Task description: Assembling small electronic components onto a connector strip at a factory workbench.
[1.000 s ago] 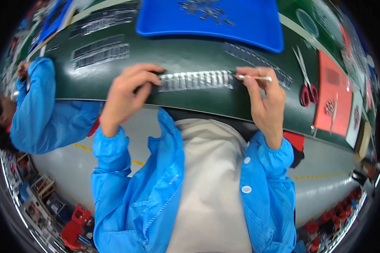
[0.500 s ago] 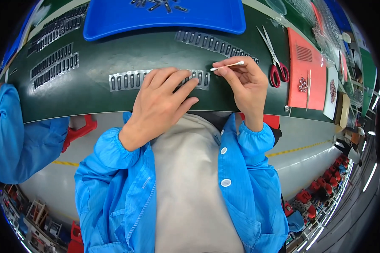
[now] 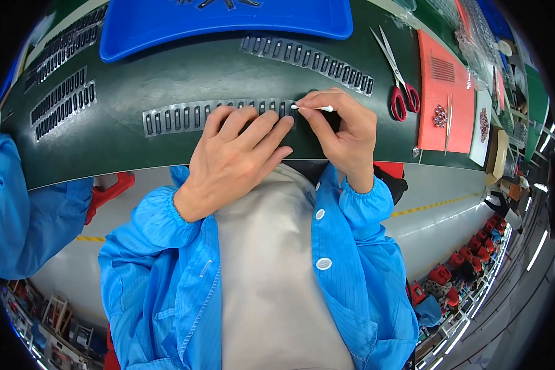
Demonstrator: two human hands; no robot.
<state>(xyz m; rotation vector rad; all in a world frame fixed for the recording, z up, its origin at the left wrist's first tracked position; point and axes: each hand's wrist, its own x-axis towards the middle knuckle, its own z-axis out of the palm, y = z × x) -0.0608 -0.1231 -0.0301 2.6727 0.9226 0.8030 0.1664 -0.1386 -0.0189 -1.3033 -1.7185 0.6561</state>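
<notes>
On the green tabletop before me lies a clear strip [image 3: 177,117] carrying a row of small dark oblong parts. My left hand [image 3: 234,148] rests over its middle and right portion, fingers spread and fingertips on the strip. Between thumb and forefinger, my right hand [image 3: 345,126] pinches a double-ended cotton swab [image 3: 317,108]. One white tip of the swab is at the strip's right end, on or just over the last part; contact cannot be made out exactly. A second strip of the same kind [image 3: 306,57] lies farther off, slanting down to the right.
A blue tray [image 3: 228,28] with several loose parts stands at the back. More strips [image 3: 65,102] lie on the left, near a co-worker's blue sleeve [image 3: 18,209]. To the right are red-handled scissors [image 3: 398,92], then a pink sheet [image 3: 435,132] bearing tweezers [image 3: 449,123] and small metallic pieces [image 3: 439,116].
My right hand has moved left, bringing the swab's tip from beside the strip to its right end. My left hand stays on the strip. The whole view has shifted slightly.
</notes>
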